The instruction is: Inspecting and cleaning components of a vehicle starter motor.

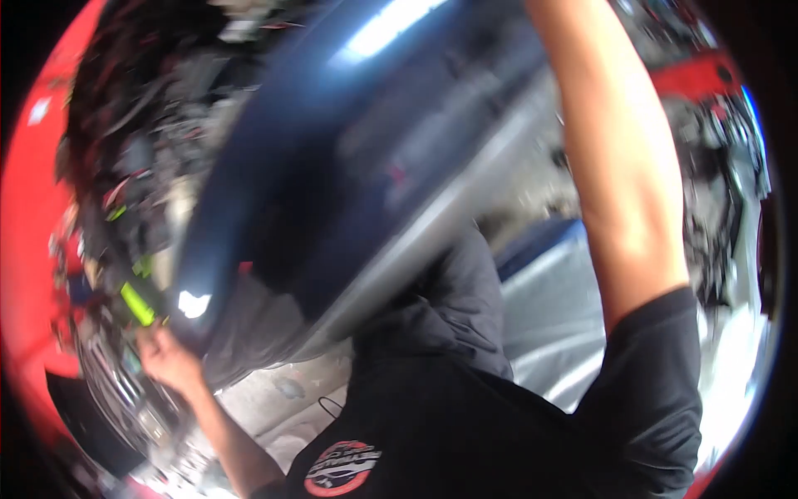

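A large, glossy dark blue car body panel [332, 175] with a grey lower edge spans the middle of the picture diagonally. My left hand [170, 359] is at its lower-left end, fingers curled, just below a bright yellow-green object [137, 303]; blur hides what exactly the fingers grip. My right arm [615, 183] reaches up along the panel's right side, with the hand beyond the top edge of the picture. My dark-trousered leg shows beneath the panel.
A red structure [33, 183] lines the far left, with blurred clutter of parts [150, 108] beside it. On the right are a blue and silver-grey sheet [549, 308], a red object [694, 76] and more dark clutter [723, 166].
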A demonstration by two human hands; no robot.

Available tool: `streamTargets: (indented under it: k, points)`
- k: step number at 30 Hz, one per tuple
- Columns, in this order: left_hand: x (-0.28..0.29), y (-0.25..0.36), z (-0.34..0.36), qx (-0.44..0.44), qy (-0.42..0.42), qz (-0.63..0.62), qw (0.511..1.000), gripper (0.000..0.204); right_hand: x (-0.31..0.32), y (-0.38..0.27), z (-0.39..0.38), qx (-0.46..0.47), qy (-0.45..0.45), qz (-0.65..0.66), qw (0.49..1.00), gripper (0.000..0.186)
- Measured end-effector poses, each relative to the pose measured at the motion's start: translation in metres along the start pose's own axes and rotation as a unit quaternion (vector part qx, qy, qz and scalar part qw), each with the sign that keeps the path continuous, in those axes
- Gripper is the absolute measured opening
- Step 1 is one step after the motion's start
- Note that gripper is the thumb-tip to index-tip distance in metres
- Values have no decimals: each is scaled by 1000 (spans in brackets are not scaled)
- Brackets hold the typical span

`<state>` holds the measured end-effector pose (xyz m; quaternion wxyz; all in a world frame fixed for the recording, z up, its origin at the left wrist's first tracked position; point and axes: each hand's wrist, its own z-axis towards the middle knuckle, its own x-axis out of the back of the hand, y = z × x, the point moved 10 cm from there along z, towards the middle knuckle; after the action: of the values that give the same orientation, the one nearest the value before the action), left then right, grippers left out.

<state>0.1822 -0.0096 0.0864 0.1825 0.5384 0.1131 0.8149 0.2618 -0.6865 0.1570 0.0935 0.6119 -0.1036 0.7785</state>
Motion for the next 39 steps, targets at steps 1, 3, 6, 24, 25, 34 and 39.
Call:
streamTargets:
  k: [1, 3, 6, 24, 25, 34, 39]
  points:
    - [-4, 15, -9, -6, 30, -15, 999, 25, -7, 15, 6, 37, 38, 11, 999, 42]
    - [-56, 44, -17, 89, -37, -70, 993, 24, -76, 117, -4, 69, -75, -190, 976, 47]
    - [-22, 55, -20, 18, 90, -69, 993, 32, -40, 77, -17, -20, 38, 15, 999, 55]
    - [4, 82, -29, 94, 204, 43, 973, 25, 5, 59, -39, -26, 85, 90, 992, 46]
    - [5, 83, -32, 98, 211, 54, 971, 25, 9, 54, -42, -20, 116, 96, 988, 45]
    - [11, 96, -79, 126, 321, 30, 938, 13, 0, 48, -36, 39, 116, 82, 989, 46]
    - [8, 105, -90, 90, 360, 5, 928, 12, 7, 50, -38, 33, 101, 76, 991, 47]
